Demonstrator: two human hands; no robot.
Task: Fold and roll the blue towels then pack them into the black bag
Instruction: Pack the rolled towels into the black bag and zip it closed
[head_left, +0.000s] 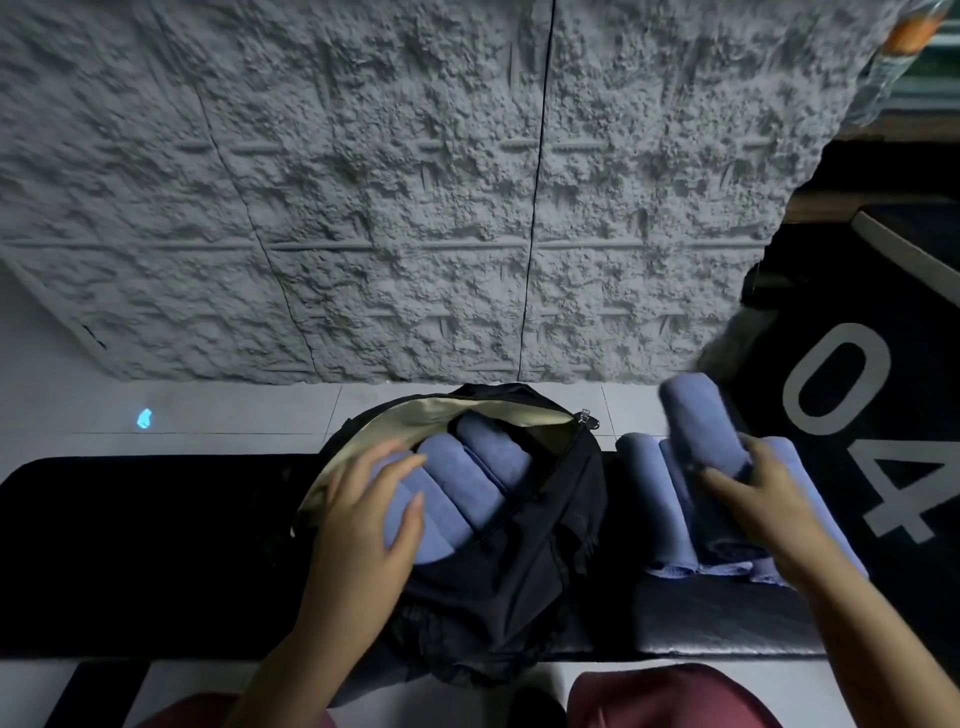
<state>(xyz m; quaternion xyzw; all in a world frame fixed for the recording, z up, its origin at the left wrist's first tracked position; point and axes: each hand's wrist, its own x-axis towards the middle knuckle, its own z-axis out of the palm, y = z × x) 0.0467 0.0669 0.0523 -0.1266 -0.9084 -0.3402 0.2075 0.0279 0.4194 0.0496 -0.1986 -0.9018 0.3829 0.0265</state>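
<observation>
Blue terry towels, rolled into soft cylinders: three packed side by side in the open black bag (498, 525), cream-lined, on a black padded bench (130, 551). Left hand (358, 525) fingers spread, pressing the packed rolls (457, 483). Right hand (763, 504) grips one roll (701, 431) above the loose rolls (654, 499) right of the bag.

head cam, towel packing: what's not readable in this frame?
- Towels in the black bag: three rolls show; any beneath are hidden by them, the left hand and the bag wall.
- Lifted roll: motion-blurred; the right hand covers its near end.
- Remaining rolls: count unclear, overlapped by that hand and roll.
- Top-right corner: orange-marked object, blurred and cropped.
</observation>
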